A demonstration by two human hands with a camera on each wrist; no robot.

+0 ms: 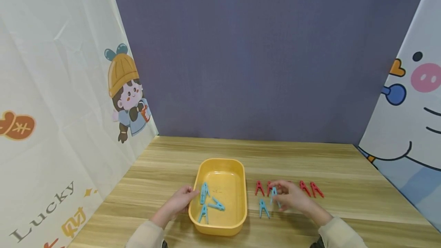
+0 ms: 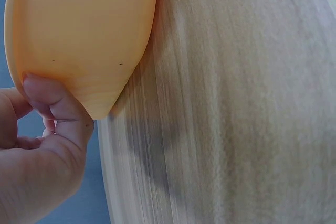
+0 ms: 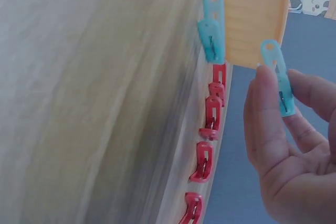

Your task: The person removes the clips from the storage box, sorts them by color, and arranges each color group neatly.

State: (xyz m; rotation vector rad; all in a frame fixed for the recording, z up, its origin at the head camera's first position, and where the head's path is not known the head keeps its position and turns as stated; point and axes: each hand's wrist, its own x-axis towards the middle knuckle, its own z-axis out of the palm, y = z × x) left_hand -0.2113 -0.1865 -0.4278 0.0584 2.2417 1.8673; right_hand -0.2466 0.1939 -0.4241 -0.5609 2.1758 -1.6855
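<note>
My left hand grips the left rim of a yellow plastic basin. In the left wrist view its fingers are bent against the basin's outer wall. Inside the basin, toward its left side, lie several light-blue clothespins. To the right of the basin, my right hand pinches a light-blue clothespin between thumb and fingers, above the table. Another light-blue clothespin stands on the table between that hand and the basin. Behind the hand is a row of red clothespins, partly hidden by it.
The wood-grain table reaches back to a dark blue-grey panel. White printed sheets with cartoon figures hang at the left and right sides. At the row's right end are more red clothespins.
</note>
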